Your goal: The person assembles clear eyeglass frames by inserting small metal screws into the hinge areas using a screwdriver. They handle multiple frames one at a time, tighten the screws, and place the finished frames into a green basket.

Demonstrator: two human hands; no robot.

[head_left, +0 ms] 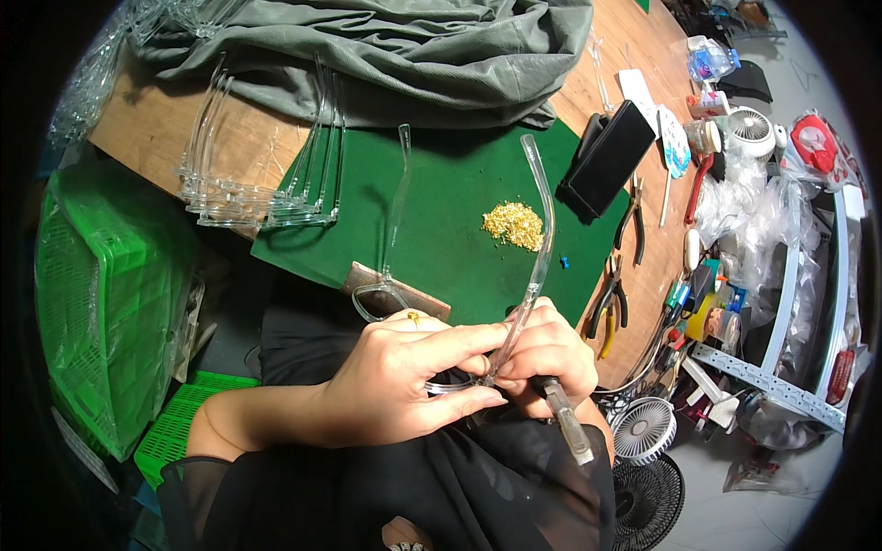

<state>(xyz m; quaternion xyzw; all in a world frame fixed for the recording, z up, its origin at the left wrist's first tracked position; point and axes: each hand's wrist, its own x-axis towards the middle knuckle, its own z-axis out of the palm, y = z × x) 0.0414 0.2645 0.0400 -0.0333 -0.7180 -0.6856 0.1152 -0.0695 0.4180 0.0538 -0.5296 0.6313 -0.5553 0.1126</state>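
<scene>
Nearest to my camera, a hand tool (568, 422) with a dark section and a translucent end juts from the right hand (553, 358); the fingers curl around it, while thumb and forefinger meet near the hinge corner of a clear eyeglass frame (534, 275). The left hand (409, 376), a gold ring (413, 318) on one finger, has thumb and forefinger clamped on the same frame, just beside that corner. How the right hand's inner fingers lie I cannot tell; they are hidden. The frame sits between both hands above the black clothing (358, 496), one long temple (544, 211) slanting up and away over the mat. I judge it to be thin plastic: very light, fairly stiff with a little spring, smooth enough to slip, and weakest at the hinge. I'd grip the front corner close to the joint and avoid levering on the temple's far tip. Beyond, a second clear frame (399, 204) has its rim by a brown block (424, 298). On the green mat (450, 184) I see a pile of small gold-coloured pieces (513, 226) and a blue pin (565, 263). Pliers (613, 278) lie to the right, near a black phone (608, 158). Further off, left, stands a row of clear frames (262, 219), a rumpled grey cloth (386, 64) behind
</scene>
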